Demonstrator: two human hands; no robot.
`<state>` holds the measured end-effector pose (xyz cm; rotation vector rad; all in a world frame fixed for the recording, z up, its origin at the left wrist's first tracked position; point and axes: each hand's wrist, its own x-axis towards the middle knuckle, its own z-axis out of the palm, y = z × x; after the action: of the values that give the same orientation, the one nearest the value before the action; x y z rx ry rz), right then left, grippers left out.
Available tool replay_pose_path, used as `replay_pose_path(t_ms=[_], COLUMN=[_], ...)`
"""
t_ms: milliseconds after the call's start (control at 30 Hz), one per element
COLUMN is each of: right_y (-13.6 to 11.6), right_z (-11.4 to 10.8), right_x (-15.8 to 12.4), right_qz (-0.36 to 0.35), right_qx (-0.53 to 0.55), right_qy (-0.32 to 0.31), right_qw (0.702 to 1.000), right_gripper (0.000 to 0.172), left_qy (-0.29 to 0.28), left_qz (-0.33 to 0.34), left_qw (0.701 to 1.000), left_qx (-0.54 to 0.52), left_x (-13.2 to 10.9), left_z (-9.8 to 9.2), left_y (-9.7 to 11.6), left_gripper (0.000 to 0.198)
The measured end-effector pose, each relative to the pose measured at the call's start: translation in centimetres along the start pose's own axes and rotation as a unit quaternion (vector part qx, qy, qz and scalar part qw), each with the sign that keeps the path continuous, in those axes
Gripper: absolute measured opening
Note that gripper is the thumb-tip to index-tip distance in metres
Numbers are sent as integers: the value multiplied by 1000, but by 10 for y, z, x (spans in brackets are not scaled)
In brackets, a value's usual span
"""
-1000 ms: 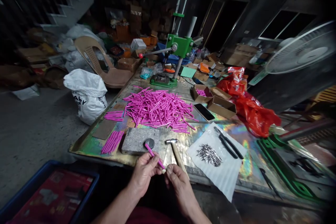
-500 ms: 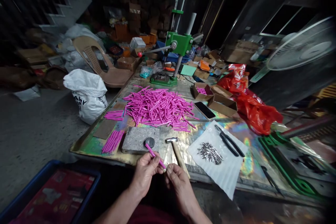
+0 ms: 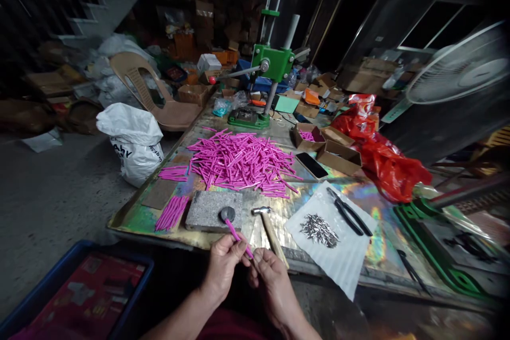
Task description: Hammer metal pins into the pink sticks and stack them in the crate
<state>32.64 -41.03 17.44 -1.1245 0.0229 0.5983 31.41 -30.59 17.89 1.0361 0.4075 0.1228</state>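
Note:
My left hand (image 3: 223, 261) is closed round a slim pink stick (image 3: 232, 229), which slants from the stone block down toward my right hand. My right hand (image 3: 270, 275) is pinched at the stick's near end; what lies between its fingertips is too small to make out. Beyond my hands sits the grey stone block (image 3: 207, 211) with a dark round metal piece (image 3: 227, 214) on it. A hammer (image 3: 271, 231) with a wooden handle lies just past my right hand. To the right, small metal tips (image 3: 319, 230) are heaped on a white foam sheet (image 3: 342, 271), beside black-handled pliers (image 3: 349, 215).
A large pile of pink sticks (image 3: 243, 162) covers the table's middle, with small bundles (image 3: 171, 212) at left. Behind stand a green press (image 3: 273, 62), a phone (image 3: 312, 165) and cardboard boxes (image 3: 338, 158). A blue bin (image 3: 147, 271) is low at left; a fan (image 3: 458, 69) stands right.
Both hands stay close together with the pink stick between them. The stick's near end has gone closer into my right fingertips, and its pale tip is now covered.

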Motion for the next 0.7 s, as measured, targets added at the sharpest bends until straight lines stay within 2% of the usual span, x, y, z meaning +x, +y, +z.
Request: replay_pose_path(t_ms=[167, 433, 600, 700], right_y=[-1, 4, 1, 0], right_z=[2, -1, 2, 1], right_x=[2, 13, 13, 10], right_qz=[-10, -22, -18, -17], right_qx=[27, -48, -84, -112], right_qy=[-14, 7, -13, -18], right_qw=[999, 999, 996, 993], right_gripper=[28, 32, 33, 36], left_qy=[-9, 26, 45, 64], left_qz=[27, 12, -3, 27], left_qw=[999, 999, 999, 998], left_qx=[23, 29, -19, -6], left_x=[1, 4, 2, 8], left_z=[-3, -5, -7, -15], left_y=[-2, 7, 12, 16], left_gripper=[21, 25, 27, 25])
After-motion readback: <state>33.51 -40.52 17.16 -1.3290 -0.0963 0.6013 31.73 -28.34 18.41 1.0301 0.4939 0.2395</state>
